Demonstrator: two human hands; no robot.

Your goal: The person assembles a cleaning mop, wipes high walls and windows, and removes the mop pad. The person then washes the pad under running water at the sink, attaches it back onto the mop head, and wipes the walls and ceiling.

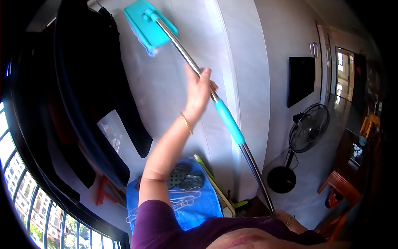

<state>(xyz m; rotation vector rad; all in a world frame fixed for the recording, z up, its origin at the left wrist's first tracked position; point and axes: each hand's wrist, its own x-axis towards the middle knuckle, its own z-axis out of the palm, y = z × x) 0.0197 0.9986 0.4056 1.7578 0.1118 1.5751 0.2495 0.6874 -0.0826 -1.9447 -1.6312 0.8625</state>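
Note:
A flat mop (230,121) with a turquoise head, a steel pole and a turquoise sleeve crosses my view diagonally. Its rectangular head (155,27) is raised at the pale wall, with the edge of a light pad showing beneath. My left hand (200,89) is closed around the steel pole above the sleeve, and a gold bangle circles that wrist. At the pole's dark lower end, my right hand (284,216) is closed on it close to my body. Most of its fingers are hidden.
Dark clothes (91,83) hang on the left by a barred window (37,203). Below my left arm, wire hangers (184,199) lie on a blue cover (203,213). A black standing fan (309,128) and a reddish wooden chair (342,186) stand to the right.

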